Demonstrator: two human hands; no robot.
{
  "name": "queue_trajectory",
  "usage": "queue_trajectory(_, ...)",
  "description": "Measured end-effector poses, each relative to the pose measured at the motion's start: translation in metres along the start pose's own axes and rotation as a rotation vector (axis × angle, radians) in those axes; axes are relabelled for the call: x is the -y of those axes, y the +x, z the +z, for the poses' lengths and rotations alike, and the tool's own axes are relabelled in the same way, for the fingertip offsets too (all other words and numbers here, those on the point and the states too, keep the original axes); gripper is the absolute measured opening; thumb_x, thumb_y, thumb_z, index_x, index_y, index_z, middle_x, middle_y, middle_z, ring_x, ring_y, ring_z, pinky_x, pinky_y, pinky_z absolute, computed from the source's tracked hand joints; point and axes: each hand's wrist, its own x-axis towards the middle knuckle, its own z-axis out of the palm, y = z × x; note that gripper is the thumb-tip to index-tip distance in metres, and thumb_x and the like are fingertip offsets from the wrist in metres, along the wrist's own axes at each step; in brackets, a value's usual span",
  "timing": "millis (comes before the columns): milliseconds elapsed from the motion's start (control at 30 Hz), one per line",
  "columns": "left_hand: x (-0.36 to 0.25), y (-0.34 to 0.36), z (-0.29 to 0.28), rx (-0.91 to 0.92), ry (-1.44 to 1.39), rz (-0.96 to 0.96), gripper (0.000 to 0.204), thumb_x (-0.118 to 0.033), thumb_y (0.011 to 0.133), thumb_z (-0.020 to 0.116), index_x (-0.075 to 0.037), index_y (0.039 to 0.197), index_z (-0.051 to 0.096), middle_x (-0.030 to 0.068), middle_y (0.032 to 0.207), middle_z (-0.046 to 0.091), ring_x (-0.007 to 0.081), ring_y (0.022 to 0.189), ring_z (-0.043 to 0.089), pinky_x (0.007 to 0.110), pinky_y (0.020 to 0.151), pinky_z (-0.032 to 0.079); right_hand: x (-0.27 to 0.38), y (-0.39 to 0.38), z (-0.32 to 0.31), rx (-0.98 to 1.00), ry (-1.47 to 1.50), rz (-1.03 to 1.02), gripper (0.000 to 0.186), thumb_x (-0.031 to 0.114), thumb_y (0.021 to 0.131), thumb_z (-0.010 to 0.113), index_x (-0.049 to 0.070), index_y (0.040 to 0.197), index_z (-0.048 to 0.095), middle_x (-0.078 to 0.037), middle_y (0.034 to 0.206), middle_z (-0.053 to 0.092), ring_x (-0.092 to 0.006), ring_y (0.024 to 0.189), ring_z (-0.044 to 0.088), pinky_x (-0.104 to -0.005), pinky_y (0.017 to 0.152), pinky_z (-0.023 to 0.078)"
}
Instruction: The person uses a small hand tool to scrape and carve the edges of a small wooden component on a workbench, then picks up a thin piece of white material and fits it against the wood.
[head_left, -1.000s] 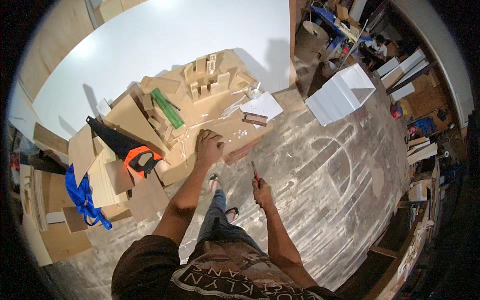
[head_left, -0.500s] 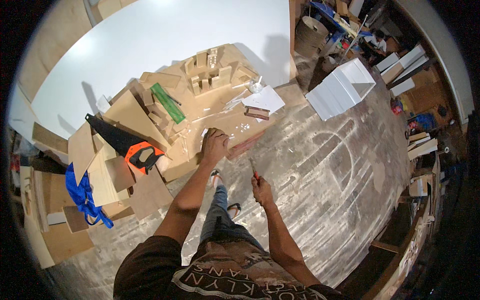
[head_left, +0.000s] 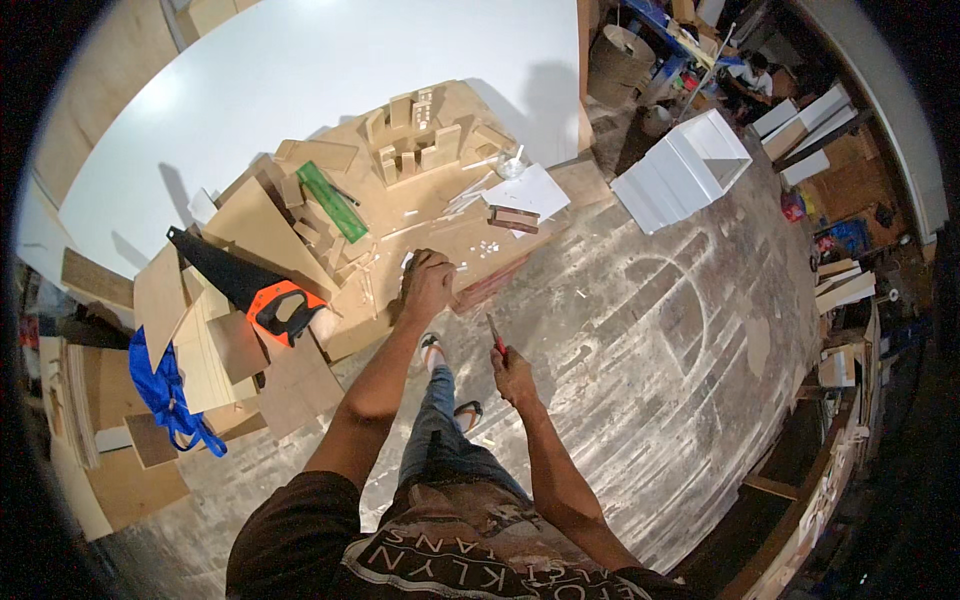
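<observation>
My left hand (head_left: 428,285) rests at the near edge of a tan board (head_left: 395,222), fingers curled down; whatever lies under them is hidden. In my right hand (head_left: 515,378) is a thin tool with a red handle (head_left: 498,342), its narrow metal tip pointing up and toward the board; its exact kind is unclear. The tool stands apart from the left hand, over the floor. Small white chips (head_left: 489,247) lie on the board just beyond the left hand. A brown sanding-block-like piece (head_left: 513,219) sits partly on a white sheet (head_left: 535,190) farther right.
Upright wooden blocks (head_left: 440,150) stand on the board's far part. A green strip (head_left: 332,200) and a handsaw with orange handle (head_left: 285,312) lie to the left, near wood panels and a blue bag (head_left: 158,385). A white box-like unit (head_left: 670,180) stands right; a person (head_left: 755,75) is beyond.
My right hand has moved slightly left and up with the red-handled tool, bringing its tip nearer the board. My left hand has stayed almost in place.
</observation>
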Motion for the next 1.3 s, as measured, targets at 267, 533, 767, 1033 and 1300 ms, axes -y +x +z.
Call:
queue_trajectory(267, 0.008, 0.003, 0.006, 0.036, 0.007, 0.031, 0.005, -0.003, 0.073, 0.07, -0.002, 0.078, 0.071, 0.0122, 0.088, 0.066, 0.0329, 0.091, 0.06, 0.044, 0.084, 0.047, 0.039, 0.028, 0.006, -0.034, -0.106, -0.021, 0.044, 0.043, 0.102, 0.042, 0.001, 0.111, 0.053, -0.035, 0.093, 0.065, -0.0544, 0.092, 0.062, -0.059, 0.08, 0.048)
queue_trajectory(533, 0.014, -0.001, 0.011, 0.002, -0.098, -0.01, 0.011, 0.001, 0.074, 0.068, 0.0, 0.085, 0.072, 0.0144, 0.087, 0.066, 0.0342, 0.092, 0.06, 0.042, 0.084, 0.048, 0.081, 0.061, 0.028, -0.059, -0.149, -0.052, 0.043, 0.04, 0.104, 0.038, -0.002, 0.108, 0.049, -0.038, 0.09, 0.063, -0.0572, 0.09, 0.06, -0.0614, 0.079, 0.048)
queue_trajectory(767, 0.004, 0.001, 0.004, -0.011, -0.107, 0.003, 0.012, 0.002, 0.074, 0.067, -0.002, 0.084, 0.073, 0.0127, 0.089, 0.067, 0.0329, 0.092, 0.061, 0.042, 0.084, 0.049, 0.079, 0.064, 0.039, -0.077, -0.116, -0.041, 0.04, 0.038, 0.104, 0.041, -0.001, 0.108, 0.048, -0.038, 0.087, 0.063, -0.057, 0.087, 0.061, -0.0617, 0.075, 0.049)
queue_trajectory(1033, 0.011, 0.001, 0.009, -0.027, -0.076, 0.004, 0.016, 0.003, 0.07, 0.067, -0.006, 0.082, 0.074, 0.0088, 0.088, 0.068, 0.031, 0.091, 0.06, 0.042, 0.085, 0.048, 0.068, 0.072, 0.047, -0.148, -0.182, -0.099, 0.036, 0.036, 0.103, 0.044, 0.0, 0.105, 0.048, -0.037, 0.086, 0.064, -0.0566, 0.084, 0.062, -0.0624, 0.073, 0.049)
queue_trajectory(1300, 0.008, 0.002, 0.009, -0.021, -0.053, 0.029, 0.016, 0.002, 0.07, 0.068, -0.006, 0.084, 0.073, 0.0086, 0.086, 0.066, 0.0312, 0.092, 0.059, 0.043, 0.085, 0.048, 0.063, 0.077, 0.05, -0.116, -0.17, -0.107, 0.033, 0.032, 0.103, 0.044, -0.001, 0.105, 0.047, -0.036, 0.085, 0.064, -0.0559, 0.084, 0.062, -0.0619, 0.074, 0.049)
